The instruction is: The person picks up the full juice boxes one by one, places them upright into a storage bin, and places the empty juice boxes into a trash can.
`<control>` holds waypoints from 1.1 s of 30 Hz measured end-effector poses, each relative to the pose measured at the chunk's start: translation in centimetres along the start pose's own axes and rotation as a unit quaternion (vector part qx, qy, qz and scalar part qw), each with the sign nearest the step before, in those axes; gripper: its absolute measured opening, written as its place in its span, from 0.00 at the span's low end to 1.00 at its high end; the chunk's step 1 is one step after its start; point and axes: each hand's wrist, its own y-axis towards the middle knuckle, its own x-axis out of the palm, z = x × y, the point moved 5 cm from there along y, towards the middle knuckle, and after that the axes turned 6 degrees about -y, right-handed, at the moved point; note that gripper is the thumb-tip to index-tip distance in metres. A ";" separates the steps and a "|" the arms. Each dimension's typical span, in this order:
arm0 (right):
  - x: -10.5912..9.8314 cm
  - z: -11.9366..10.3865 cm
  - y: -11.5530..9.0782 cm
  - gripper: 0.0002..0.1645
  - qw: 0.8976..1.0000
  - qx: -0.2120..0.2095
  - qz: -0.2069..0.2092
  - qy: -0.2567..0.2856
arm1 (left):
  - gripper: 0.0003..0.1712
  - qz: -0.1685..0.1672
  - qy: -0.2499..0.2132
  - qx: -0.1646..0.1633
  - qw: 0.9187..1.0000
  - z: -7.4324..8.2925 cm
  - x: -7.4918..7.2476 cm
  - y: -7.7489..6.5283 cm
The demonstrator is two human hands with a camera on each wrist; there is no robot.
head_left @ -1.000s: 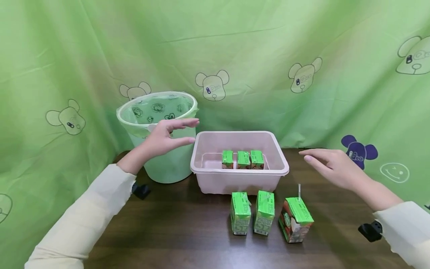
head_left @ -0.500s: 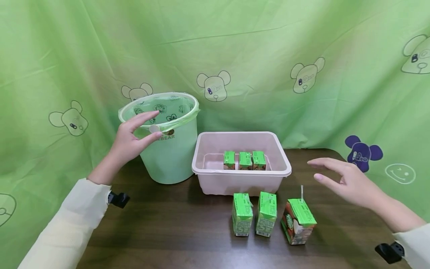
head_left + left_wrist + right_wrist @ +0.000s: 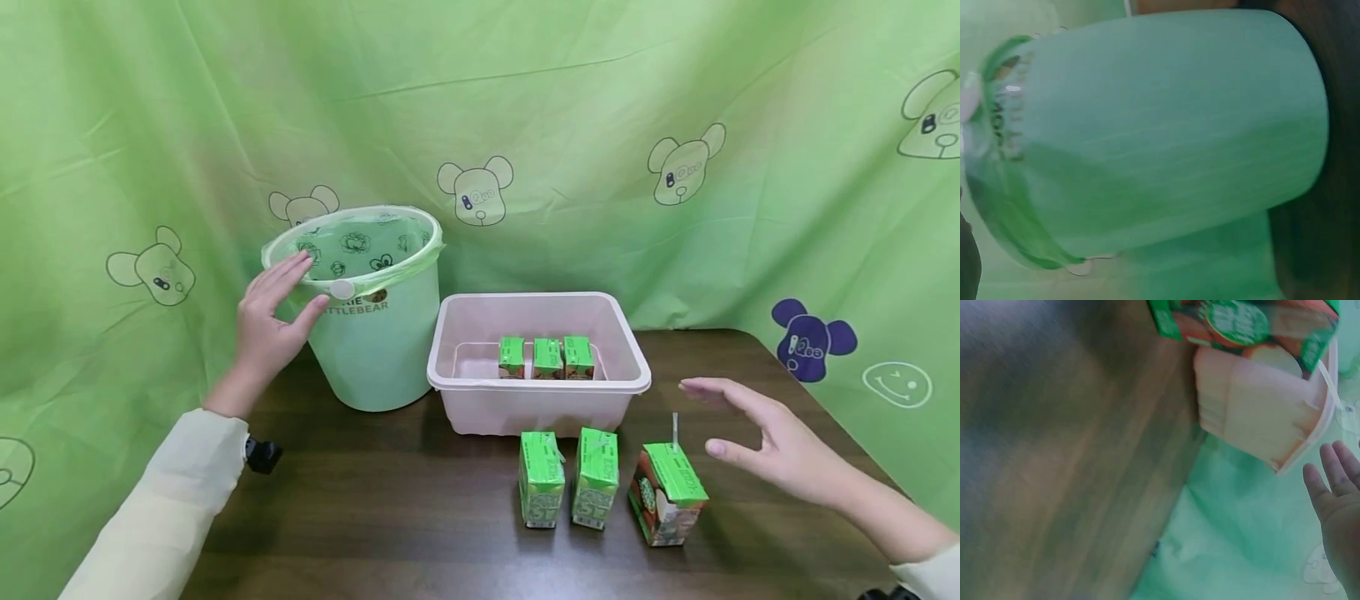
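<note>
On the counter (image 3: 375, 517), closest to me: the right carton (image 3: 667, 500), upright, turned at an angle, with a straw (image 3: 675, 429) up through its top. I'd call it light, maybe part-drained; can't see the fill. Thin card: stiff at the edges, soft in the panels. Squeeze it hard and any liquid probably comes up the straw. Best hold: thumb and fingers across 2 opposite sides, around mid-height, clear of the straw. Top looks glossy, could slip a bit if wet. To its left, the middle carton (image 3: 597, 479) and left carton (image 3: 541, 481) stand upright with a narrow gap between them, so I'd favour a light front-and-back pinch there. The right hand (image 3: 776, 442) is just beside the right carton, thumb apart from fingers, nothing in it, no contact I can see. Next back: pink tub (image 3: 532, 408), looks like light plastic, rim is the lift point, 3 more cartons (image 3: 547, 360) inside. The left hand (image 3: 266, 325) is at the near-left side of the green bin (image 3: 382, 358), fingers extended, holding nothing; can't tell if it touches the rim. Bin's liner (image 3: 356, 243) looks thin, easy to snag. Farthest: hanging cloth (image 3: 570, 100).
</note>
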 end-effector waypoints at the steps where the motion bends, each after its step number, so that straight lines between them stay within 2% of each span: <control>1: 0.2 0.1 -0.2 0.44 1.000 -0.002 0.000 0.007 | 0.28 0.005 0.001 -0.002 1.000 -0.3 0.0 -0.2; 5: 1.0 0.4 -0.9 0.46 1.000 0.008 -0.006 0.029 | 0.29 0.020 0.012 0.002 1.000 -1.2 0.2 -0.7; 10: 1.9 0.7 -1.8 0.47 0.999 0.018 -0.018 0.042 | 0.37 0.036 0.032 0.014 0.999 -1.9 0.5 -0.9; 15: 2.6 0.8 -2.6 0.49 0.998 0.023 -0.034 0.052 | 0.40 0.022 0.066 0.031 0.997 -2.2 0.7 -0.8; 24: 3.6 0.9 -3.1 0.53 0.994 0.028 -0.054 0.086 | 0.37 0.040 0.076 0.045 0.995 -2.8 0.4 -0.9; 33: 4.5 1.2 -3.3 0.57 0.993 0.016 -0.059 0.105 | 0.33 0.055 0.080 0.037 0.995 -2.9 0.5 -0.9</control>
